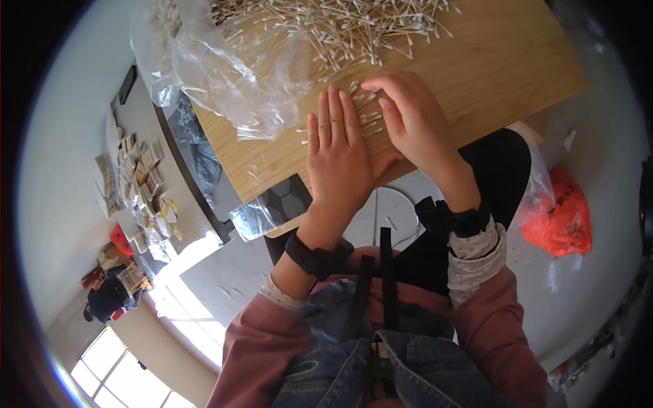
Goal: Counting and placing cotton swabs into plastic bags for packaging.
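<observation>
My left hand lies flat on the wooden tabletop, its fingers stretched out over a small group of cotton swabs. Beside it on the right, my right hand is curved with thumb and forefinger apart, near the right ends of those swabs. Nothing shows in its grip, though its other fingers are partly hidden. Some swab tips stick out left of my left hand. Beyond both hands spreads a large loose heap of cotton swabs. A clear plastic bag lies crumpled to the left.
The wooden table ends in a corner at the right. A red plastic bag sits on the floor there. Many small boxes and a dark phone lie on a surface at the left. Another person is farther back.
</observation>
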A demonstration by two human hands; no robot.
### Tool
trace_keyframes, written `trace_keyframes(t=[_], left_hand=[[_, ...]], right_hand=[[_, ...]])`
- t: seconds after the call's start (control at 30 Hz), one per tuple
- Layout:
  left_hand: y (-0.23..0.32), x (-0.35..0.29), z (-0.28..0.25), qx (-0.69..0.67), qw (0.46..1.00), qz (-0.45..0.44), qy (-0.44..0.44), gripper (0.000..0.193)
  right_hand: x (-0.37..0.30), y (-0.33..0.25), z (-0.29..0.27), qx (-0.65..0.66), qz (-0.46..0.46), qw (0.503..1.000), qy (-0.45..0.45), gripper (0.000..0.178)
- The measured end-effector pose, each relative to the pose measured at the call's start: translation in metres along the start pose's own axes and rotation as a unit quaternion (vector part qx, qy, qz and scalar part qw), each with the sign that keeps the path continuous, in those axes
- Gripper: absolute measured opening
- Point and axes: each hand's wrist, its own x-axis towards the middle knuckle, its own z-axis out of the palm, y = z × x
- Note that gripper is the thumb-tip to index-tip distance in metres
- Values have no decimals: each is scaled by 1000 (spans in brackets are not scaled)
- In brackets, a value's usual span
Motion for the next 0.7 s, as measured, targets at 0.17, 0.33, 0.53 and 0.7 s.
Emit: trace_keyframes(t=[0.17, 0.33, 0.53, 0.7], left_hand=[[-17, 20, 8, 20, 999, 17, 33, 110], [-1, -9, 4, -25, 999, 24, -1, 106], [-4, -13, -6, -109, 994, 18, 12, 91], [-19, -27, -16, -209, 974, -35, 74, 79]], right_hand=[[2, -1, -1, -8, 0, 1000, 17, 25], [-1, 1, -3, -15, 23, 999, 28, 26], [-6, 8, 1, 20, 40, 998, 46, 27], [-2, 9, -3, 14, 22, 999, 21, 29]])
